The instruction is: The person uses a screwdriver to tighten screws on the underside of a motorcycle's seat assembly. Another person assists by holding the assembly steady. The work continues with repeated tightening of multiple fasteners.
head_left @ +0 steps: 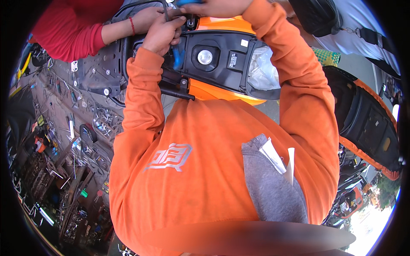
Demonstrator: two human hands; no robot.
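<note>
My left hand (161, 35) is closed around a thin dark rod (166, 12) above the motorcycle's rear section. A blue curved piece (177, 59) shows just below that hand; whether it belongs to the rod I cannot tell. My right hand (220, 7) reaches in at the top edge, its fingers bent over a blue object (190, 1) that is mostly cut off. Between my hands and a co-worker's hand (147, 19), the fingers crowd together and hide the contact point. Beneath lies the motorcycle's black tail tray (213, 53) with orange side panels (209, 88).
A black rear rack (96, 77) with bolts sits left of my left arm. A clear plastic bag (261, 70) lies in the tail end. Tools and metal scraps (81, 170) cover the ground at left. An upturned seat (369, 117) stands at right, near another person's bag (316, 17).
</note>
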